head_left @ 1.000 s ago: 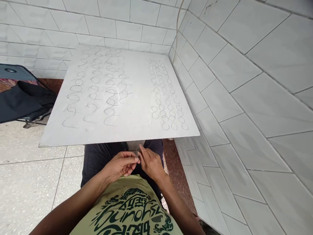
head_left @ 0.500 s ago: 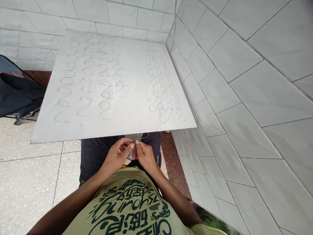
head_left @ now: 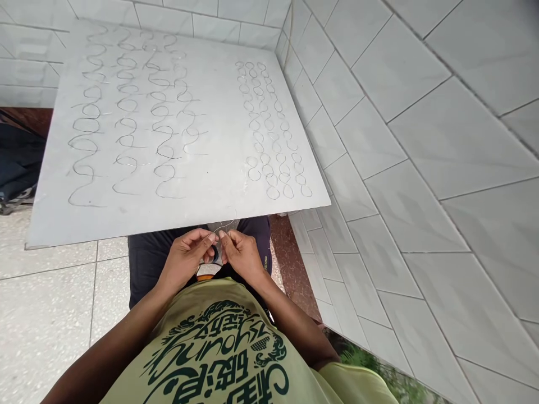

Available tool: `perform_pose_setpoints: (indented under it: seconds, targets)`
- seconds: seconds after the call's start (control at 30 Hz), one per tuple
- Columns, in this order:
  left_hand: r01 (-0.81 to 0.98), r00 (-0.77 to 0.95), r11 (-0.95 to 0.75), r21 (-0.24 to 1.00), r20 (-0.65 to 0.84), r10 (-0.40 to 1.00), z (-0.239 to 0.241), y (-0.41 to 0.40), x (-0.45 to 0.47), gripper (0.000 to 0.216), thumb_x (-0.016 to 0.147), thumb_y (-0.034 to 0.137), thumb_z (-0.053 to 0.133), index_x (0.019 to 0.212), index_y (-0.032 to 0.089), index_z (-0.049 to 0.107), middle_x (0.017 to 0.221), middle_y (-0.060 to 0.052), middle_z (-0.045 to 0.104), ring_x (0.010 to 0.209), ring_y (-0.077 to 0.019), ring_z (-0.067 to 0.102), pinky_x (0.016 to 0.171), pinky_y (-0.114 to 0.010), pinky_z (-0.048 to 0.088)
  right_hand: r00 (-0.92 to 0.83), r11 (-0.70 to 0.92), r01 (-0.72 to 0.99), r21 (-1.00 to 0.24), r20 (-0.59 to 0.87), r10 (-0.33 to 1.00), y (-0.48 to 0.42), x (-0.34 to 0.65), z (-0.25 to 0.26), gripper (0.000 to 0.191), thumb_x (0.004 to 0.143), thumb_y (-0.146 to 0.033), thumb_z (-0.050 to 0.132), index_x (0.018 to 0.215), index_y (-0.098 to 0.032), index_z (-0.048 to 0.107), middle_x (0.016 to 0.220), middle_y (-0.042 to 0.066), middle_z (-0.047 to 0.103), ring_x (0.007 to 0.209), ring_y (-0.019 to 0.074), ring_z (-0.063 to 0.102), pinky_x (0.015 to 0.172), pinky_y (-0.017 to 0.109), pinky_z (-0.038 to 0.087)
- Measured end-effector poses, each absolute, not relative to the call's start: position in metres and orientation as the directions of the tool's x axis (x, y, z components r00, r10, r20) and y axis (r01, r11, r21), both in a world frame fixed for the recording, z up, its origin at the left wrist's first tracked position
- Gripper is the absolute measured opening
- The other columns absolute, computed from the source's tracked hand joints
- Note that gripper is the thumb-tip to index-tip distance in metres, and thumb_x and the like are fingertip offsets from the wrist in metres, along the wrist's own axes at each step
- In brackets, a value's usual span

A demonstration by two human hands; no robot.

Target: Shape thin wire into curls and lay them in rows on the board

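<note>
My left hand (head_left: 186,257) and my right hand (head_left: 243,253) are close together over my lap, just below the near edge of a white board (head_left: 219,193). Both pinch one thin wire (head_left: 224,225) between thumb and fingers. A free end of it curves up toward the board's edge; the part between the fingertips is mostly hidden. On the board's left side lie columns of wavy bent wires (head_left: 86,145). Smaller figure-eight wires (head_left: 273,175) form rows on the right side.
White tiled walls (head_left: 404,202) border the board at the back and right. A dark folded fabric item (head_left: 21,163) stands on the speckled floor (head_left: 50,303) at left. An orange object (head_left: 205,276) shows at my waist, and a red-brown stone strip (head_left: 292,264) runs along the right wall.
The view has shifted, so the board sits farther left and higher. Both hands keep their pinch on the wire, whose visible free part has turned and now curves differently.
</note>
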State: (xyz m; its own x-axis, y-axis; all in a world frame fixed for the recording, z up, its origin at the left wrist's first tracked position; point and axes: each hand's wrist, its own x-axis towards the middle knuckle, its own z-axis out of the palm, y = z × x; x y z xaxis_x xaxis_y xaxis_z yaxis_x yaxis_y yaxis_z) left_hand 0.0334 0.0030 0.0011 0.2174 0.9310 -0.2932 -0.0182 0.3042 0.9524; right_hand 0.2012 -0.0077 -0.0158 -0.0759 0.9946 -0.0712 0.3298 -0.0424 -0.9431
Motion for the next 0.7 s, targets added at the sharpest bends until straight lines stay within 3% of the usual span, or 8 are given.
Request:
perform_pose_setpoints:
  seconds: [0.1,0.23,0.37,0.53,0.7]
  targets:
    - [-0.100,0.263,0.339,0.935,-0.304,0.916,-0.002,0.005,0.030,0.025,0.092,0.043,0.072,0.098,0.019,0.076,0.075,-0.002,0.068,0.066,-0.0127,0.059,0.061,-0.024,0.046,-0.072,-0.059,0.290,-0.955,-0.084,0.994,-0.007,0.202,-0.016,0.047,0.106,-0.050,0.046,0.068,-0.022,0.051,0.053,-0.004,0.058,0.048,0.0114,0.055,0.056,0.023,0.042]
    - [-0.223,0.337,0.404,0.887,-0.319,0.886,-0.007,0.006,0.027,0.021,0.092,0.039,0.073,0.098,0.019,0.076,0.087,-0.005,0.071,0.073,-0.0142,0.064,0.065,-0.025,0.050,-0.040,0.040,0.425,-0.904,0.025,0.999,-0.004,0.203,-0.015,0.048,0.105,-0.046,0.046,0.063,-0.022,0.045,0.053,-0.005,0.047,0.050,0.0113,0.044,0.054,0.025,0.033]
    - [-0.205,0.304,0.362,0.909,-0.293,0.907,-0.010,0.005,0.028,0.022,0.091,0.038,0.074,0.101,0.019,0.077,0.094,-0.008,0.075,0.081,-0.0185,0.070,0.073,-0.030,0.056,0.010,0.038,0.431,-0.902,0.046,0.999,-0.001,0.199,-0.016,0.050,0.106,-0.047,0.043,0.062,-0.023,0.040,0.054,-0.004,0.040,0.050,0.0117,0.036,0.053,0.027,0.027]
    - [-0.197,0.285,0.305,0.932,-0.243,0.927,-0.011,0.004,0.029,0.021,0.091,0.037,0.074,0.100,0.019,0.079,0.100,-0.009,0.077,0.086,-0.0208,0.072,0.078,-0.033,0.059,0.023,-0.201,0.081,-0.976,-0.200,0.980,0.000,0.190,-0.018,0.053,0.102,-0.060,0.044,0.064,-0.024,0.047,0.044,-0.006,0.043,0.040,0.0111,0.039,0.043,0.025,0.029]
    - [-0.356,0.345,0.407,0.841,-0.287,0.894,-0.013,0.012,0.027,0.018,0.087,0.030,0.079,0.100,0.018,0.080,0.090,-0.008,0.076,0.079,-0.0177,0.070,0.071,-0.030,0.058,-0.042,-0.315,-0.291,-0.903,-0.317,0.948,-0.002,0.180,-0.017,0.051,0.095,-0.063,0.057,0.065,-0.023,0.050,0.041,-0.009,0.042,0.030,0.0080,0.034,0.034,0.023,0.024]
